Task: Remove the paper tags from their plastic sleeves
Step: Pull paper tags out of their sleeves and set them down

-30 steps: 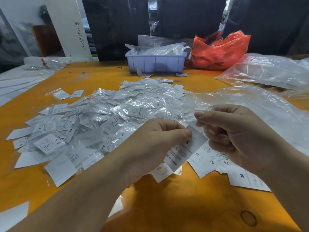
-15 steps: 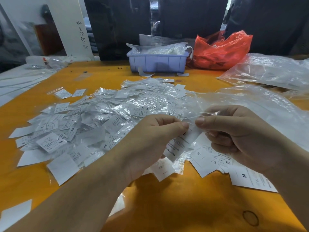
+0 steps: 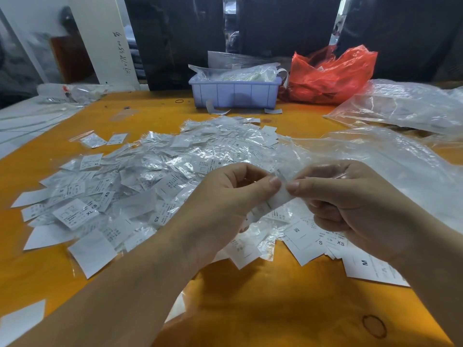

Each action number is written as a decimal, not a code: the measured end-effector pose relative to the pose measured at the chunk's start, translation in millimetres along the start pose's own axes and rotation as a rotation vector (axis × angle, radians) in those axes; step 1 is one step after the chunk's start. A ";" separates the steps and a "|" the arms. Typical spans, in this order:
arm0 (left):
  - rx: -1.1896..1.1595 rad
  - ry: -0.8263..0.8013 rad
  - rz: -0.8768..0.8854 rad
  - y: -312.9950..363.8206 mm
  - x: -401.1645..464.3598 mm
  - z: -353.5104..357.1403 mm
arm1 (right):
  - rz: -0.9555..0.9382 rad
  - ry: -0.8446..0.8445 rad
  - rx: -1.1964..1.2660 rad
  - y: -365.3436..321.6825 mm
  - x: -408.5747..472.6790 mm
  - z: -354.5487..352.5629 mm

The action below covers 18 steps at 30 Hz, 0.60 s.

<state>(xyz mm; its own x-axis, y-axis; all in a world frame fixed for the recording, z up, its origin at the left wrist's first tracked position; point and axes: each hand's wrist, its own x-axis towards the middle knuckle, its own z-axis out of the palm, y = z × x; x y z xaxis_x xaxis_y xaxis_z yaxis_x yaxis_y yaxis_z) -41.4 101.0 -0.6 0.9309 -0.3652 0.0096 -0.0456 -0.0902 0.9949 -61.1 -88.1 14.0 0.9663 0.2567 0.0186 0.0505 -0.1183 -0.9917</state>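
Near the bench's front edge, left hand (image 3: pixel 225 196) and right hand (image 3: pixel 350 199) have closed in, both pinching one tag (image 3: pixel 278 200); sleeve (image 3: pixel 325 171) coming off.

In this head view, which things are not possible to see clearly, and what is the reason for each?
- Held tag: print blurred; left hand and right hand cover its ends, so whether the sleeve is off is unclear.
- Blue bin: contents hidden by crumpled plastic.
- Red bag: contents hidden by its film.
- Small print on the tag pile: too small, with glare.
- White sheet: cut off by the left edge.
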 end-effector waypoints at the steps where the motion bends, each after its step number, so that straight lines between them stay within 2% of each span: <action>1: -0.006 0.003 -0.013 0.2 -0.2 -0.1 | -0.005 0.024 0.020 -0.6 0.1 -0.8; 7: -0.025 0.021 -0.042 2.9 -0.2 -1.4 | -0.040 0.138 0.096 -3.7 0.6 -5.6; 18: -0.057 0.035 -0.006 2.4 -0.7 -0.7 | -0.026 0.103 0.086 1.4 3.0 0.2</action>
<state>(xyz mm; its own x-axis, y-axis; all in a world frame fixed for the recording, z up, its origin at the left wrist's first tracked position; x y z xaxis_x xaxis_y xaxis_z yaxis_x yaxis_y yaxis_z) -41.9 101.7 1.8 0.9432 -0.3321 0.0061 -0.0203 -0.0393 0.9990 -58.1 -87.3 12.6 0.9860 0.1581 0.0534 0.0588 -0.0292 -0.9978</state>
